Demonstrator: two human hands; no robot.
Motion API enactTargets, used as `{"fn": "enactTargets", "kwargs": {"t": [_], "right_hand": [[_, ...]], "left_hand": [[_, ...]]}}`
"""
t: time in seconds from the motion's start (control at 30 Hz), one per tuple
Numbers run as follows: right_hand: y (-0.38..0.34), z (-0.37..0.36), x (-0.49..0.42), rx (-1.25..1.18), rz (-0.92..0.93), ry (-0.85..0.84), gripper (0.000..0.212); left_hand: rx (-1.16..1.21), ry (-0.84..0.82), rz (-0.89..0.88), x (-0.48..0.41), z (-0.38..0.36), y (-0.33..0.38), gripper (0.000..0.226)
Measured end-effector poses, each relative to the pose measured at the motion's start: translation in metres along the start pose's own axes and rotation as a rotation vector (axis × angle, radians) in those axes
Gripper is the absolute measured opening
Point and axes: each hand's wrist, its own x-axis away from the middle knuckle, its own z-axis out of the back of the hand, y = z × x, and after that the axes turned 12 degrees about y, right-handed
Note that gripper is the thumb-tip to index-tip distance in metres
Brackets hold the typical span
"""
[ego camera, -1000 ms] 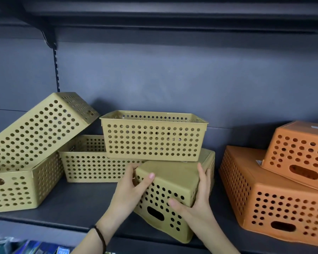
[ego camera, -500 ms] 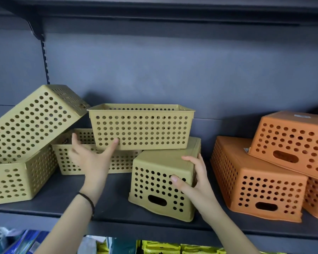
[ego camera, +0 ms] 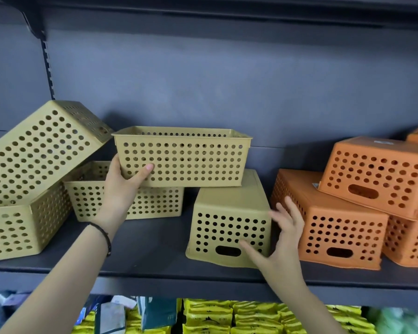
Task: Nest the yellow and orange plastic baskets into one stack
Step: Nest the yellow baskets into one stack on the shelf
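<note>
Several yellow perforated baskets lie on a dark shelf (ego camera: 140,247). An upright yellow basket (ego camera: 193,160) rests across a lower upright one (ego camera: 155,203) and an upside-down yellow basket (ego camera: 229,220). My left hand (ego camera: 123,186) grips the upright top basket at its lower left corner, thumb on its front wall. My right hand (ego camera: 282,237) is spread at the right front corner of the upside-down basket, fingers apart, barely touching it. At the left, a tilted yellow basket (ego camera: 39,150) leans on another yellow basket (ego camera: 17,230). Upside-down orange baskets (ego camera: 333,220) (ego camera: 377,174) pile at the right.
The shelf's grey back panel (ego camera: 227,80) rises behind the baskets, with a slotted upright (ego camera: 47,66) at the left. Another shelf overhangs above. Below the shelf edge, yellow packets (ego camera: 227,317) and boxes (ego camera: 155,314) fill a lower shelf.
My left hand has closed on the top upright basket's lower left corner. My right hand slid off the upside-down basket's top to its right front corner. The view has shifted.
</note>
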Motion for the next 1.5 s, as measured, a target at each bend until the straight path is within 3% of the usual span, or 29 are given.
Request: {"fn": "enactTargets", "kwargs": {"t": [0.1, 0.2, 0.27, 0.53, 1.03, 1.17, 1.5], "right_hand": [[-0.005, -0.004, 0.009, 0.198, 0.134, -0.037, 0.084], [-0.010, -0.012, 0.004, 0.292, 0.092, -0.056, 0.107], [-0.011, -0.017, -0.002, 0.330, 0.075, -0.069, 0.111], [-0.015, -0.010, -0.021, 0.265, 0.024, -0.145, 0.094], [-0.006, 0.077, -0.056, 0.108, -0.015, -0.318, 0.109], [-0.005, 0.105, -0.065, 0.033, -0.065, -0.332, 0.097], [-0.008, 0.109, -0.083, 0.034, -0.077, -0.337, 0.103]], "left_hand": [[0.009, 0.000, 0.011, -0.001, 0.001, -0.002, 0.058], [0.025, -0.008, 0.021, -0.001, 0.001, -0.001, 0.058], [0.032, -0.010, 0.020, -0.001, 0.001, -0.001, 0.057], [0.059, -0.002, 0.015, -0.004, 0.002, -0.001, 0.047], [-0.105, 0.136, -0.040, -0.014, 0.011, 0.005, 0.035], [-0.214, 0.210, -0.070, -0.011, 0.006, 0.013, 0.031], [-0.304, 0.265, 0.064, -0.011, -0.008, 0.022, 0.049]]}}
